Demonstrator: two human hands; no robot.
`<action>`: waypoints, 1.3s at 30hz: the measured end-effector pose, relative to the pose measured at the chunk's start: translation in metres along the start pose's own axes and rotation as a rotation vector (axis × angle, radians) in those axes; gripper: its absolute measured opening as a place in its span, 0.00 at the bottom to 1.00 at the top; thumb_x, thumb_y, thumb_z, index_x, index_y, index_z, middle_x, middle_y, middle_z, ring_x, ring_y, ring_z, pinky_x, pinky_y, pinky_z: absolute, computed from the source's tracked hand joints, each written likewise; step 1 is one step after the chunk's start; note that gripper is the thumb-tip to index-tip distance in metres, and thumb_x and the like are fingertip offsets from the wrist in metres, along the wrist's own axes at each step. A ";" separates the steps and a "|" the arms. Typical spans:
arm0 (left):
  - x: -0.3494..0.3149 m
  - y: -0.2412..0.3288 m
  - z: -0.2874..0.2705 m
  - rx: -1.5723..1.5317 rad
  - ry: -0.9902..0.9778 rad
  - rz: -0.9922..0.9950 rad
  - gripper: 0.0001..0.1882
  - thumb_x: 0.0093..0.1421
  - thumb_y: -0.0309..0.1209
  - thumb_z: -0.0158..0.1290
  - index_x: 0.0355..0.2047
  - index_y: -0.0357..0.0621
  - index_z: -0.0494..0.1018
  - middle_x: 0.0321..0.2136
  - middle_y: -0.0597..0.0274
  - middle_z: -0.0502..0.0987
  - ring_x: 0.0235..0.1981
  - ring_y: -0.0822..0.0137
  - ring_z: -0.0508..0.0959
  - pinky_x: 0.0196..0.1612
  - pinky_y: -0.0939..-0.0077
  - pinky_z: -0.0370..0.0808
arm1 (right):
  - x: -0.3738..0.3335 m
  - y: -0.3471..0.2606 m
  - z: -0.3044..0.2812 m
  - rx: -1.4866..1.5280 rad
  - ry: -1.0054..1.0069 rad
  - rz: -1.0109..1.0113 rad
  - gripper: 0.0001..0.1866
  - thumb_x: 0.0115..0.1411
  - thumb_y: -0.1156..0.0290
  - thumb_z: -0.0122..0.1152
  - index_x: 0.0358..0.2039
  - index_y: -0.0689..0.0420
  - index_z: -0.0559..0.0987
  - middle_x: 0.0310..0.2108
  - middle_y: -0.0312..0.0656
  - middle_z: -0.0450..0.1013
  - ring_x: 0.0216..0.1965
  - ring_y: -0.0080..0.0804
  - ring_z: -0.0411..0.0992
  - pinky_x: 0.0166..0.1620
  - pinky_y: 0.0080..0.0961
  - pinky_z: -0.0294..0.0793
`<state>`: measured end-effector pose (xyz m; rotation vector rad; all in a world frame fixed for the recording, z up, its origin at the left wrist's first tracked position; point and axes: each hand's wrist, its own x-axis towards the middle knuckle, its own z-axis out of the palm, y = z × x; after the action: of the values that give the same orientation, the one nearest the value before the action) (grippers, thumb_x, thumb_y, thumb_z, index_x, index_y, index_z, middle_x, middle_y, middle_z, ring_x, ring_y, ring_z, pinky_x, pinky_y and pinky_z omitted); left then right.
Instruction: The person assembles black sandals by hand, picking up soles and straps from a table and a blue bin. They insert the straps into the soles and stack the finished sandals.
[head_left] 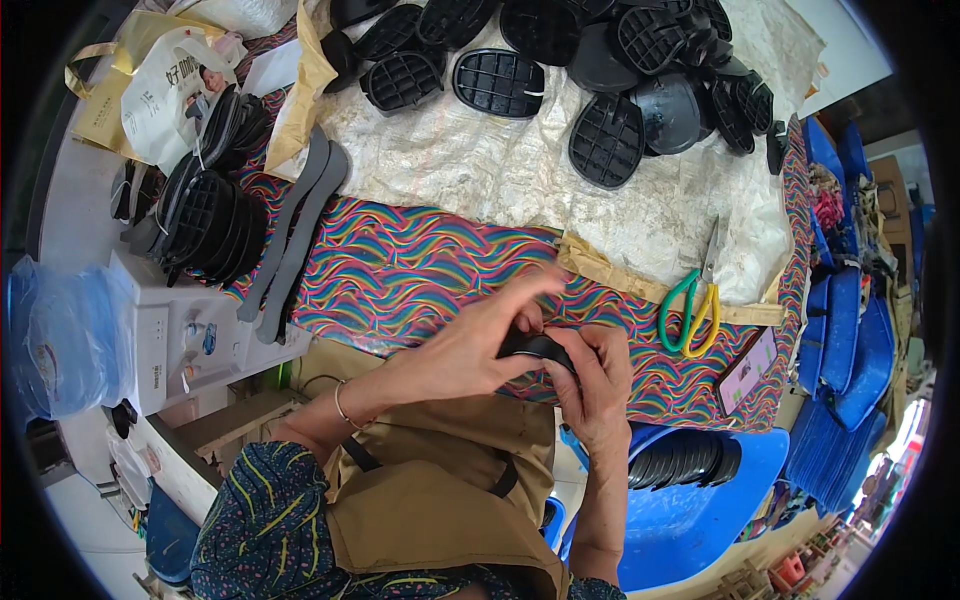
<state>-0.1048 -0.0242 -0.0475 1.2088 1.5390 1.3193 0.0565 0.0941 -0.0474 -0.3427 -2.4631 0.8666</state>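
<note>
Close to my body, over the table's near edge, both hands meet at a small, glossy black curved piece (540, 348); its exact kind is partly hidden by fingers. My right hand (598, 375) grips its right end between thumb and bent fingers. At the other end, the thumb and curled fingers of my left hand (470, 340) close on the piece, while the index finger points away, blurred. Green-and-yellow-handled scissors (690, 315) lie right of my hands, blades away from me. Beyond, several black oval pads with gridded ribs (498, 83) are piled on a dirty white sheet (450, 165).
Two dark grey strips (300, 225) lie at left beside a tied stack of black pads (210, 225). A phone (748, 370) rests near the table's right edge. Below it, a blue tub (690, 530) holds a row of black curved pieces (685, 460). A white water dispenser (165, 330) stands left.
</note>
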 end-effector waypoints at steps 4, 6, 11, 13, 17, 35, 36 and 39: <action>-0.005 -0.001 0.000 -0.006 0.182 0.108 0.34 0.48 0.19 0.65 0.56 0.40 0.66 0.49 0.48 0.75 0.52 0.54 0.77 0.50 0.63 0.74 | -0.001 -0.002 0.003 0.002 0.026 0.036 0.23 0.45 0.76 0.72 0.45 0.59 0.80 0.36 0.43 0.69 0.35 0.40 0.69 0.34 0.33 0.71; -0.005 -0.003 0.003 0.186 0.274 0.250 0.29 0.46 0.19 0.66 0.51 0.39 0.72 0.48 0.50 0.76 0.50 0.54 0.77 0.49 0.64 0.74 | -0.001 -0.001 0.005 0.019 0.047 0.059 0.22 0.46 0.77 0.71 0.44 0.59 0.80 0.36 0.44 0.69 0.35 0.40 0.70 0.34 0.33 0.71; -0.008 -0.017 0.005 0.477 0.385 0.485 0.19 0.41 0.21 0.67 0.38 0.38 0.80 0.38 0.57 0.79 0.41 0.57 0.76 0.45 0.62 0.72 | -0.002 -0.001 0.008 0.007 0.090 0.082 0.22 0.46 0.77 0.71 0.44 0.59 0.80 0.36 0.44 0.69 0.35 0.40 0.70 0.34 0.33 0.71; -0.005 -0.016 0.010 0.555 0.448 0.522 0.13 0.44 0.23 0.67 0.33 0.39 0.79 0.33 0.59 0.78 0.38 0.57 0.76 0.45 0.58 0.71 | -0.003 -0.001 0.010 0.013 0.117 0.089 0.21 0.47 0.78 0.71 0.44 0.59 0.80 0.36 0.44 0.70 0.35 0.40 0.70 0.35 0.33 0.71; -0.006 -0.027 0.008 0.593 0.502 0.564 0.15 0.41 0.26 0.68 0.31 0.39 0.79 0.30 0.61 0.76 0.35 0.59 0.76 0.44 0.55 0.69 | -0.006 -0.003 0.014 0.017 0.156 0.113 0.21 0.47 0.79 0.71 0.45 0.59 0.80 0.36 0.44 0.70 0.35 0.39 0.70 0.35 0.32 0.71; 0.001 0.001 0.064 0.004 0.400 0.017 0.19 0.65 0.25 0.52 0.56 0.34 0.71 0.43 0.49 0.79 0.45 0.64 0.79 0.49 0.71 0.75 | -0.033 -0.005 0.047 1.132 0.921 0.670 0.12 0.70 0.67 0.53 0.49 0.60 0.75 0.43 0.36 0.74 0.45 0.20 0.69 0.51 0.21 0.69; 0.004 0.001 0.067 0.082 0.412 0.069 0.18 0.64 0.24 0.52 0.54 0.33 0.71 0.42 0.50 0.80 0.44 0.63 0.80 0.48 0.71 0.76 | -0.036 -0.006 0.049 1.120 0.915 0.669 0.12 0.70 0.68 0.53 0.49 0.60 0.75 0.43 0.36 0.74 0.45 0.20 0.69 0.51 0.22 0.69; 0.010 0.010 0.060 0.273 0.398 0.235 0.20 0.58 0.20 0.56 0.52 0.33 0.73 0.36 0.47 0.80 0.37 0.56 0.82 0.41 0.66 0.77 | -0.057 0.006 0.062 0.931 0.875 0.785 0.13 0.68 0.70 0.54 0.51 0.61 0.75 0.41 0.37 0.73 0.44 0.24 0.70 0.51 0.24 0.68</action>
<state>-0.0483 0.0013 -0.0475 1.3885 1.9555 1.6157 0.0721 0.0451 -0.1141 -1.0612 -0.9328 1.5974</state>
